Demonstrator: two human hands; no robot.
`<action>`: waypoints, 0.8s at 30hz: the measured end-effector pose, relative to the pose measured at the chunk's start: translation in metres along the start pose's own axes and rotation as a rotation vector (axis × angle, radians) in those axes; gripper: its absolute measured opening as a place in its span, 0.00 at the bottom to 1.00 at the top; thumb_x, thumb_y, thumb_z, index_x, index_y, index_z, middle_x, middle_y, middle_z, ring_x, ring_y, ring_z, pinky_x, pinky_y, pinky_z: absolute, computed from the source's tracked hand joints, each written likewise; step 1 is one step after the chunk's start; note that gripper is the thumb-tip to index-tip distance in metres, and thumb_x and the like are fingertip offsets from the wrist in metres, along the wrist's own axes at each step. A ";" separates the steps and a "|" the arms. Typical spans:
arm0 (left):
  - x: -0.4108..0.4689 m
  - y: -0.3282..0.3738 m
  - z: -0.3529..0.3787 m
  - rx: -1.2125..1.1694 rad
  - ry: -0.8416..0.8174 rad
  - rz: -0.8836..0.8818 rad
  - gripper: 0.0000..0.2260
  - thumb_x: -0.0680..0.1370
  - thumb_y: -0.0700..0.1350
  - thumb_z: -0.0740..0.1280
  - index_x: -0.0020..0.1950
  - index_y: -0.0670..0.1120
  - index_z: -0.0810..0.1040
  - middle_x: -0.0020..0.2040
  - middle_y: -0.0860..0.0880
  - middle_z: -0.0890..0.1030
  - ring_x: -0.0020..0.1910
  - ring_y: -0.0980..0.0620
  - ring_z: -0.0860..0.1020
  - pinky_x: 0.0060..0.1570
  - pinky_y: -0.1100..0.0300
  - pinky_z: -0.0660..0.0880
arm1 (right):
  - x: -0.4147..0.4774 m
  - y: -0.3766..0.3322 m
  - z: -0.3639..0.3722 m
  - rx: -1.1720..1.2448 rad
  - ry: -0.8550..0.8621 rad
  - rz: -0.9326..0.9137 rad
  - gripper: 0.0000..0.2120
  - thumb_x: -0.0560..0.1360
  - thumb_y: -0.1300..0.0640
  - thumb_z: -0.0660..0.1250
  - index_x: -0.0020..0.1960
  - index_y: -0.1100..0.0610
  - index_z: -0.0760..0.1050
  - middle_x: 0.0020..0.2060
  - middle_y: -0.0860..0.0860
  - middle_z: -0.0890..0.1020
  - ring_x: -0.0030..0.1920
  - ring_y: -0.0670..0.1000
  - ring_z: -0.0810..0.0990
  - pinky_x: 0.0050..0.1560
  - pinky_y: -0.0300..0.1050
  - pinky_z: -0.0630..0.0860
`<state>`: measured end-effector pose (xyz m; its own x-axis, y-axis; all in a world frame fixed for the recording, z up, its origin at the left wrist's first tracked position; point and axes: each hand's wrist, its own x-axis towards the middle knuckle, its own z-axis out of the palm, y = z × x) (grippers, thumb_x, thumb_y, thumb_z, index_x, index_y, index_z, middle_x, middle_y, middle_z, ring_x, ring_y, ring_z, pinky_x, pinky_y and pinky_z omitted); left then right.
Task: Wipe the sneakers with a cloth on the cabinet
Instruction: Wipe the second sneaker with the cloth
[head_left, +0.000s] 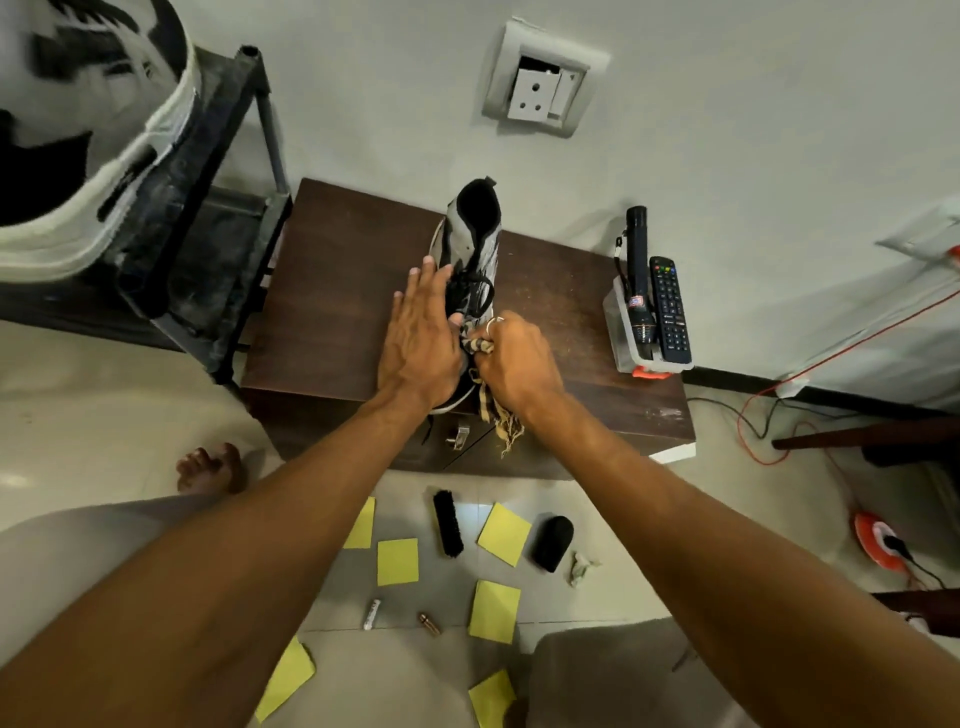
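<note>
From the head camera: steadies the sneaker (475, 244) on the dark cabinet (332, 312) with the left hand (418, 338), fingers straight and flat along its side. Grips the cloth (478, 345) in the curled right hand (519, 364) at the toe. Looks mid-wipe; hard to say how much is clean. No second sneaker visible. Torch (638, 270) and remote (670, 312) alongside, against a pale wall.

The sneaker (475, 249) stands on the cabinet (332, 312), remote (670, 312) to its right, brush (448, 524) on the floor (649, 519) before it.

grey-black sneaker (475, 249), tan striped cloth (493, 410), dark-brown cabinet (332, 312)
</note>
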<state>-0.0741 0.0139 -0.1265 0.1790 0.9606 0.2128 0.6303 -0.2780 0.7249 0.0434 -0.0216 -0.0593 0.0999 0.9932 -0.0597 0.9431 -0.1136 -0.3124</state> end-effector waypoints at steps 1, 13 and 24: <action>0.000 0.000 -0.001 -0.006 -0.001 -0.003 0.26 0.85 0.44 0.56 0.83 0.45 0.52 0.84 0.44 0.50 0.83 0.47 0.47 0.81 0.48 0.46 | 0.001 -0.002 0.000 -0.014 -0.009 0.003 0.06 0.76 0.61 0.70 0.52 0.58 0.82 0.48 0.54 0.81 0.48 0.58 0.83 0.46 0.52 0.81; -0.001 0.001 0.000 -0.008 0.003 -0.022 0.26 0.85 0.45 0.55 0.83 0.45 0.53 0.84 0.45 0.52 0.83 0.47 0.49 0.81 0.52 0.47 | -0.002 0.012 0.010 0.080 0.029 -0.019 0.12 0.76 0.64 0.69 0.57 0.54 0.84 0.52 0.53 0.80 0.53 0.58 0.81 0.54 0.55 0.79; -0.001 0.000 0.001 -0.002 0.017 -0.006 0.25 0.86 0.45 0.55 0.83 0.44 0.54 0.84 0.45 0.53 0.83 0.48 0.50 0.81 0.52 0.49 | -0.008 0.026 0.020 0.301 0.128 -0.046 0.16 0.74 0.65 0.72 0.60 0.55 0.83 0.57 0.48 0.82 0.56 0.48 0.81 0.58 0.32 0.75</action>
<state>-0.0731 0.0134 -0.1276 0.1625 0.9620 0.2192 0.6299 -0.2722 0.7275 0.0611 -0.0335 -0.0861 0.1169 0.9903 0.0749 0.8137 -0.0523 -0.5790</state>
